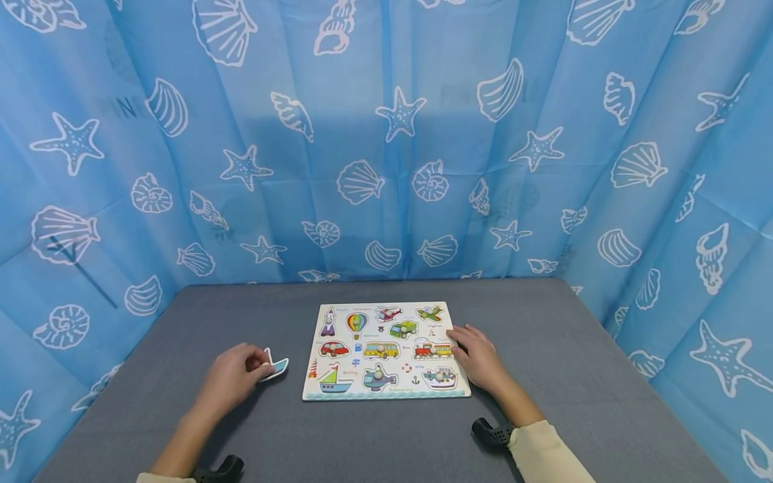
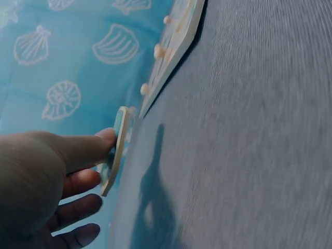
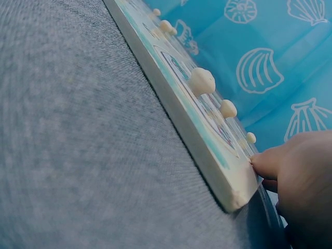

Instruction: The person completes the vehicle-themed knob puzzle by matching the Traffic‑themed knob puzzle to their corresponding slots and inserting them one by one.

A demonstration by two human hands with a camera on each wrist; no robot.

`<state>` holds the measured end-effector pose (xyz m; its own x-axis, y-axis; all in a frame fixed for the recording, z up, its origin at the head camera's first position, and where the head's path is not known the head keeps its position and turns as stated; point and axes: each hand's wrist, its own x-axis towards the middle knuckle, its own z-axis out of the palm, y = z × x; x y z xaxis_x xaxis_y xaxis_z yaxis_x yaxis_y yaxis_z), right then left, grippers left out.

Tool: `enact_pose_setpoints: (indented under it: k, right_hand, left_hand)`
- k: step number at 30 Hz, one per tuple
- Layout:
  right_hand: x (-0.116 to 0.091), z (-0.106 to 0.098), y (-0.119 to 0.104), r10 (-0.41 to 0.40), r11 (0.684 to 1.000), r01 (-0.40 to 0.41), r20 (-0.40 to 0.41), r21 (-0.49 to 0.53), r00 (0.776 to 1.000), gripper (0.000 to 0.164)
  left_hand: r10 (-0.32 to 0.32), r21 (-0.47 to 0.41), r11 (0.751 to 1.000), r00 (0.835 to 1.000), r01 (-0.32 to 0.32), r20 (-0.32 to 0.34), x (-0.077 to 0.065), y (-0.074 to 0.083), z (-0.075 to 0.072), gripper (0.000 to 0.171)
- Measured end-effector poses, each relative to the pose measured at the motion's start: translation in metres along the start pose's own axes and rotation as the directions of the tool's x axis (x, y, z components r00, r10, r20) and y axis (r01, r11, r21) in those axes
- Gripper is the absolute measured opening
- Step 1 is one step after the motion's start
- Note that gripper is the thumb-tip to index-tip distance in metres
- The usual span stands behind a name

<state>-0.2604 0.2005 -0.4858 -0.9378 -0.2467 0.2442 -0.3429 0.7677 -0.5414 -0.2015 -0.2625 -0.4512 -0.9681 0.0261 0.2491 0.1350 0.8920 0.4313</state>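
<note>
A wooden peg puzzle board [image 1: 356, 362] lies flat on the table, with vehicle pictures and several small round knobs [image 3: 202, 82]. To its left, my left hand [image 1: 232, 376] pinches a flat puzzle piece [image 1: 278, 368], teal with a white border, between thumb and fingers. In the left wrist view, the piece [image 2: 120, 148] is held on edge above the table, apart from the board. My right hand [image 1: 480, 359] rests at the board's right edge, its thumb touching the surface near the train [image 1: 431, 350]. Its other fingers are partly hidden in the right wrist view.
The board stands on a grey cloth-covered table [image 1: 386, 443]. A blue curtain [image 1: 386, 201] with white shell and starfish prints hangs behind and along both sides. Dark wrist straps [image 1: 492, 433] sit on both forearms.
</note>
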Motion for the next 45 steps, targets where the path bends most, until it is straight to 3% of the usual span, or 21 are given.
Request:
enact_pose_setpoints:
  k: [12,23,45]
  right_hand:
    - [0.0,0.002,0.0,-0.01,1.0,0.01,-0.015,-0.004,1.0,0.038]
    - [0.001,0.0,-0.001,-0.011,1.0,0.011,-0.001,-0.01,1.0,0.038]
    - [0.0,0.0,0.0,-0.002,1.0,0.002,-0.006,-0.002,1.0,0.038]
  left_hand:
    - [0.085,-0.028,0.996,0.995,-0.087,-0.059,0.008,0.031,0.018,0.016]
    - [0.152,-0.033,0.988,0.988,-0.152,0.003,0.011,0.059,0.037,0.018]
    - [0.245,-0.026,0.969,0.969,-0.244,0.021,0.01,0.081,0.059,0.026]
